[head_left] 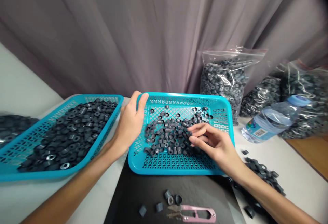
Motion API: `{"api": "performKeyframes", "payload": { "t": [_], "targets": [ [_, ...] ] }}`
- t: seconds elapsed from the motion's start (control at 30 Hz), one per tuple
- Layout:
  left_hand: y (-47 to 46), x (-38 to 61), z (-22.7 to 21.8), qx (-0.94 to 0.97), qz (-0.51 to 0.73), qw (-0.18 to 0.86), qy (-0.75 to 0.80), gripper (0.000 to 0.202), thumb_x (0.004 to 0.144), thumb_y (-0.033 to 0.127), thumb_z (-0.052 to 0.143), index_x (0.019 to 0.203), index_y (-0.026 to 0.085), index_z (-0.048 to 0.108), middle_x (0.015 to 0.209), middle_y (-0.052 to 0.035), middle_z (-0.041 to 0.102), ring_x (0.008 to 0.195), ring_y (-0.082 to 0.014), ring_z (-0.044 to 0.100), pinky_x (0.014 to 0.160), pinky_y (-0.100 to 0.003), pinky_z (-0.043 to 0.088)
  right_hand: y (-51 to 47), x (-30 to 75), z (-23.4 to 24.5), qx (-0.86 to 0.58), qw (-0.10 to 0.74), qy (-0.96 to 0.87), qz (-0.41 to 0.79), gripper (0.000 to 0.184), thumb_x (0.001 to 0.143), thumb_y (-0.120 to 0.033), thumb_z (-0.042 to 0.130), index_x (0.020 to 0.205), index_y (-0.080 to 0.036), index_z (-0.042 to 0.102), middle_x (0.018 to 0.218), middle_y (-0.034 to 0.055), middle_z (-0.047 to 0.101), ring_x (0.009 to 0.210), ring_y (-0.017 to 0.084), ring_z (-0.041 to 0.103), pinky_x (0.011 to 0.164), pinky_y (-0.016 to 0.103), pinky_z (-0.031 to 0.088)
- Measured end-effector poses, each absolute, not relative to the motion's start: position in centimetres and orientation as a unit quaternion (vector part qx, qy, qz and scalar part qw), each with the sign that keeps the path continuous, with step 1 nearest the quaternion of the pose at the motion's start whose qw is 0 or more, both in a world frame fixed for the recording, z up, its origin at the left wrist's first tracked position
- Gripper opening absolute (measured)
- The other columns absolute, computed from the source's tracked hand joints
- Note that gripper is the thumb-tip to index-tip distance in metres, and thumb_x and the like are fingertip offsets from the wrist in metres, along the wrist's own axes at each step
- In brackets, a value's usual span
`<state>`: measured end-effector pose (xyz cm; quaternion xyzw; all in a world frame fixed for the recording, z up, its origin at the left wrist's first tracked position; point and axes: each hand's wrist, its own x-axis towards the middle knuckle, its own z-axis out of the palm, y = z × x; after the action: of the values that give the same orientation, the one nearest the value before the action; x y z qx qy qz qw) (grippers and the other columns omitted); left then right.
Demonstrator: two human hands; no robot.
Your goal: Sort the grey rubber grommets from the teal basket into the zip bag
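A turquoise basket (179,166) in front of me holds a loose heap of small dark grey ring parts (169,133). My left hand (129,123) grips the basket's left rim, thumb hooked over the far corner. My right hand (211,140) reaches into the basket from the right, fingers curled and pinching among the ring parts; what it pinches is too small to make out. A second turquoise basket (15,169) at the left is piled with the same grey parts (74,131).
Pink thread snips (193,213) and a few loose rings (169,196) lie on a black mat (143,189) near me. More rings (261,171) are scattered at the right. Clear bags of rings (222,80) and a lying water bottle (274,118) stand behind, before a curtain.
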<state>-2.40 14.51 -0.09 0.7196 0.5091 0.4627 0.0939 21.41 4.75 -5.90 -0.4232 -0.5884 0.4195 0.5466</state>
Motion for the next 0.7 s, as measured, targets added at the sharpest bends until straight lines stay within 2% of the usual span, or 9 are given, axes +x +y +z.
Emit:
{"api": "performKeyframes", "payload": {
  "t": [0.1, 0.23, 0.4, 0.53, 0.7],
  "targets": [
    [14.29, -2.38, -0.01, 0.718, 0.466, 0.100, 0.507, 0.027, 0.102, 0.045, 0.043, 0.085, 0.028, 0.053, 0.051, 0.0078, 0.038, 0.045, -0.0155, 0.041, 0.053, -0.030, 0.030, 4.73, 21.24, -5.97, -0.417, 0.548, -0.564, 0.457, 0.020, 0.085, -0.036, 0.075, 0.084, -0.018, 0.066, 0.109, 0.0086, 0.067, 0.082, 0.015, 0.067, 0.073, 0.032, 0.061],
    [13.98, -2.25, -0.01, 0.718, 0.479, 0.097, 0.495, 0.025, 0.102, 0.043, 0.044, 0.084, 0.027, 0.052, 0.051, 0.0079, 0.036, 0.044, -0.0148, 0.040, 0.052, -0.030, 0.029, 4.87, 21.30, -5.95, -0.425, 0.536, -0.542, 0.488, 0.026, 0.080, -0.037, 0.080, 0.081, -0.018, 0.063, 0.094, 0.0055, 0.069, 0.068, 0.014, 0.068, 0.071, 0.033, 0.061],
    [13.69, -2.00, -0.01, 0.724, 0.487, 0.078, 0.483, 0.023, 0.102, 0.040, 0.044, 0.084, 0.027, 0.051, 0.053, 0.0078, 0.037, 0.045, -0.0143, 0.040, 0.052, -0.030, 0.031, 4.92, 21.47, -6.03, -0.418, 0.534, -0.526, 0.513, 0.027, 0.079, -0.035, 0.081, 0.080, -0.019, 0.060, 0.089, 0.0045, 0.070, 0.071, 0.015, 0.070, 0.069, 0.031, 0.060],
    [13.83, -1.91, 0.00, 0.726, 0.488, 0.066, 0.480, 0.024, 0.102, 0.039, 0.044, 0.083, 0.027, 0.050, 0.054, 0.0074, 0.038, 0.046, -0.0140, 0.041, 0.052, -0.030, 0.031, 4.84, 21.63, -6.07, -0.395, 0.542, -0.514, 0.535, 0.025, 0.080, -0.032, 0.080, 0.090, -0.020, 0.061, 0.080, 0.0021, 0.070, 0.074, 0.017, 0.071, 0.065, 0.030, 0.060],
    [14.35, -1.95, -0.12, 0.721, 0.485, 0.059, 0.490, 0.025, 0.101, 0.042, 0.045, 0.084, 0.026, 0.052, 0.054, 0.0070, 0.039, 0.047, -0.0145, 0.041, 0.053, -0.030, 0.031, 4.76, 21.92, -5.98, -0.393, 0.531, -0.524, 0.537, 0.023, 0.083, -0.032, 0.078, 0.098, -0.020, 0.066, 0.083, 0.0038, 0.073, 0.073, 0.016, 0.071, 0.067, 0.031, 0.058]
  ]
}}
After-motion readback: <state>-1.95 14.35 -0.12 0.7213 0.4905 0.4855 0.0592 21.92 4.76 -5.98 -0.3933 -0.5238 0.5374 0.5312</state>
